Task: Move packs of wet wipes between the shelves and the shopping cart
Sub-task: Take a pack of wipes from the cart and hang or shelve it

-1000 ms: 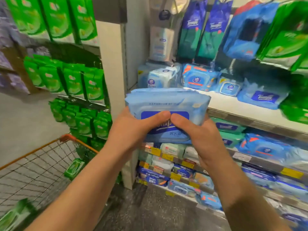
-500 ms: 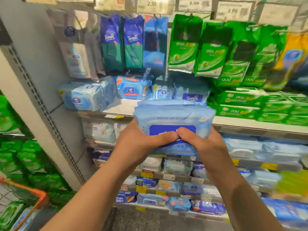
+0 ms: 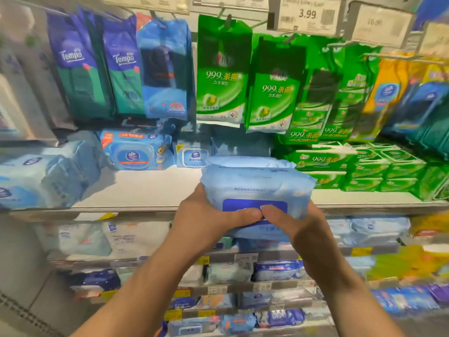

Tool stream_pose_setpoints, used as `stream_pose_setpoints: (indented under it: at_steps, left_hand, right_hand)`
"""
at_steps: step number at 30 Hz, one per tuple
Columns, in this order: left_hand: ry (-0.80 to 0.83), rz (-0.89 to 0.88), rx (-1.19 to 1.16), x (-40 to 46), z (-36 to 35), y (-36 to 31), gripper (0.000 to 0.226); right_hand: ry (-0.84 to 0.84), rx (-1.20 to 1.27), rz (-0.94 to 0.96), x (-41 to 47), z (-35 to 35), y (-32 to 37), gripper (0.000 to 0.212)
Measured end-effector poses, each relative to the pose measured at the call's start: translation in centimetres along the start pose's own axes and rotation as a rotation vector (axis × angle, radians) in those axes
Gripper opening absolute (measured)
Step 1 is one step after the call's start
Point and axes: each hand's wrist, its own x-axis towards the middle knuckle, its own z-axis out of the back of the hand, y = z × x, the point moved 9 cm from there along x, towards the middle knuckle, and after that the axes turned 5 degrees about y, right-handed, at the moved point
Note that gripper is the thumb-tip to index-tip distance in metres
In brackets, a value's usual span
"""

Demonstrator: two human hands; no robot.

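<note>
A stack of light blue wet wipe packs (image 3: 257,183) with a dark blue label is held in front of the white shelf (image 3: 150,188). My left hand (image 3: 206,220) grips its left side, thumb across the front label. My right hand (image 3: 303,229) grips the right side, its thumb meeting the left thumb. The packs hover just above the shelf's front edge, beside green packs (image 3: 340,164). The shopping cart is out of view.
Blue wipe packs (image 3: 136,152) lie at the back of the shelf, and a pale blue bundle (image 3: 43,171) sits at its left. Green and dark blue packs (image 3: 223,76) hang on hooks above. Lower shelves (image 3: 218,273) carry several more packs. Price tags (image 3: 307,14) run along the top.
The view has swung right and closer to the shelf, and the cart has left the frame. The packs in both hands have moved toward the white shelf.
</note>
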Motion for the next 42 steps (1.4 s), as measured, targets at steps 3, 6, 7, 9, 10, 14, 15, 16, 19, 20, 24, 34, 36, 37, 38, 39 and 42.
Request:
stream_pose_setpoints:
  at_steps: [3,6,7,9,10,14,15,16,19,20,24,34,36,37,38,39,42]
  left_hand:
    - [0.047,0.018,-0.008,3.3,0.0,1.1,0.083]
    - [0.090,0.025,0.001,5.8,0.0,1.9,0.082]
    - [0.094,0.022,0.008,6.4,0.0,2.2,0.082]
    - [0.086,0.022,0.011,7.1,0.1,2.4,0.083]
    - [0.084,0.019,0.014,7.3,0.0,2.5,0.084]
    - [0.066,0.015,0.010,8.5,-0.3,2.7,0.083]
    - [0.061,0.016,0.021,8.8,-0.5,2.7,0.084]
    - [0.055,0.016,0.027,9.0,-0.7,2.7,0.084]
    - [0.044,0.013,0.054,9.3,-1.4,2.7,0.073]
    - [0.045,0.012,0.059,9.4,-1.7,2.7,0.070]
    - [0.041,0.027,0.041,9.1,-2.6,2.8,0.069]
    - [0.124,0.119,0.000,8.4,-3.4,1.4,0.046]
    - [0.140,0.143,-0.016,8.1,-3.2,1.0,0.038]
    - [0.151,0.161,-0.028,7.9,-3.1,0.8,0.037]
    - [0.160,0.176,-0.032,7.8,-3.0,0.8,0.039]
    - [0.171,0.196,-0.043,7.7,-2.9,0.8,0.039]
    - [0.164,0.219,-0.095,7.2,-2.2,0.8,0.013]
  right_hand:
    - [0.011,-0.073,-0.023,2.8,-0.3,-0.9,0.033]
    - [-0.012,-0.108,-0.093,5.3,-0.3,-2.5,0.027]
    - [-0.036,-0.109,-0.111,6.0,0.0,-3.1,0.023]
    - [-0.069,-0.109,-0.144,7.2,0.7,-4.3,0.014]
    - [-0.076,-0.102,-0.157,7.6,1.0,-4.8,0.012]
    - [-0.052,-0.060,-0.190,9.2,1.3,-6.0,0.016]
    - [-0.037,-0.045,-0.200,9.6,1.4,-6.3,0.018]
    - [-0.021,-0.039,-0.215,10.0,1.6,-6.5,0.020]
    - [0.047,-0.053,-0.244,10.6,2.1,-6.8,0.025]
    - [0.076,-0.048,-0.243,10.7,2.2,-6.7,0.027]
    - [0.206,-0.046,-0.200,10.5,2.3,-5.8,0.037]
    - [0.270,-0.185,-0.208,10.0,3.0,-4.5,0.040]
    - [0.232,-0.238,-0.241,10.1,3.3,-4.6,0.052]
    - [0.207,-0.263,-0.239,10.2,3.4,-4.4,0.062]
    - [0.169,-0.282,-0.239,10.3,3.5,-4.2,0.076]
    - [0.129,-0.293,-0.247,10.4,3.7,-4.2,0.088]
    - [0.075,-0.305,-0.277,10.2,3.7,-3.5,0.105]
